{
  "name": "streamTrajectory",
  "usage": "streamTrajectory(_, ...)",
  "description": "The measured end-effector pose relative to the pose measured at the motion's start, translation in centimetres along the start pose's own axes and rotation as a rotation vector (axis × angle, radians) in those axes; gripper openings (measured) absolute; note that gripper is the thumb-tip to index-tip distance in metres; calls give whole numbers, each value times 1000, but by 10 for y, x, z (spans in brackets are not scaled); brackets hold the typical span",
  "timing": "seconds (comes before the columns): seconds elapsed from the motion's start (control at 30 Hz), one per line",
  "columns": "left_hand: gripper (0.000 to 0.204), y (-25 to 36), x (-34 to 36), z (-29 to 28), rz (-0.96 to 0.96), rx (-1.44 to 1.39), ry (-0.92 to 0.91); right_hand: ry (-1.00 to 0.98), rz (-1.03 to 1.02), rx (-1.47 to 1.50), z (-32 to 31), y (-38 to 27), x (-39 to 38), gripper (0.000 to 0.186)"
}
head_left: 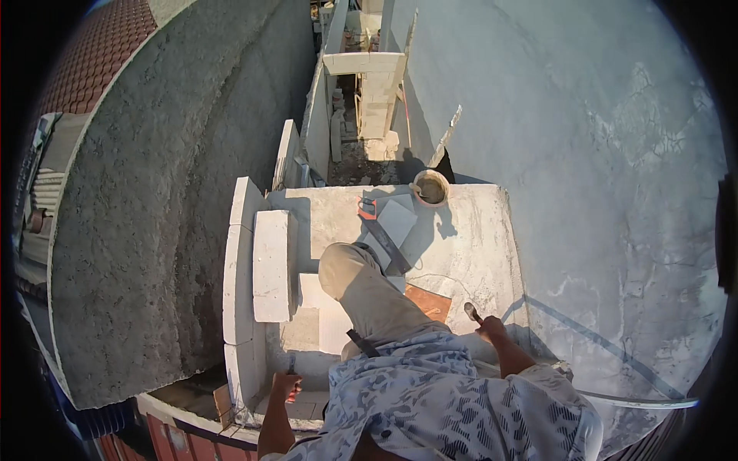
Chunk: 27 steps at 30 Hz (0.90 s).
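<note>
My right hand (492,330) is closed round the handle of a short tool (472,311) with a small, rounded, pale head; its exact kind is unclear. Low on the left, my left hand (287,386) is closed, and a thin grey piece sticks up from it, too small to name. Near that hand, a thick white block (272,266) stands beside a low wall of pale blocks (237,300). Past my bent knee, a handsaw (386,244) with an orange handle lies across a pale flat block (397,223).
A bucket (430,189) holding grey-brown mortar stands at the slab's far edge. Beyond that edge is a lower passage (373,170) with rubble. A rough grey wall (177,184) rises on the left, a smooth plastered wall (569,192) on the right. A reddish-brown board (429,302) lies near my leg.
</note>
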<state>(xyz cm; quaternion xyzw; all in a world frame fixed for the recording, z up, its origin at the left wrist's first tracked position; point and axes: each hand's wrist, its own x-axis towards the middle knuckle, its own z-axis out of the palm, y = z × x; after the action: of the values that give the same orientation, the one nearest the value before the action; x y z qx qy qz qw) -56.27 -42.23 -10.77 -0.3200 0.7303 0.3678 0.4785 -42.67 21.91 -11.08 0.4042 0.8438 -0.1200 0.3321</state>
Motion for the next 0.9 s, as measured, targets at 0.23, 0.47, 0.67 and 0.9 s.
streamTrajectory(0.23, 12, -49, 2, 47, -63, -308, -152, 46, -25, 188, -87, -44, -18, 41)
streamTrajectory(0.47, 11, -18, -66, 105, 57, -30, -92, 182, -381, 271, -135, -78, -25, 43)
streamTrajectory(0.67, 12, 11, -13, 143, 7, -224, -256, 31, -516, 242, -131, -67, -10, 36)
streamTrajectory(0.9, 25, 197, -43, 218, 45, -119, -217, -173, -446, 266, -154, -21, 89, 35)
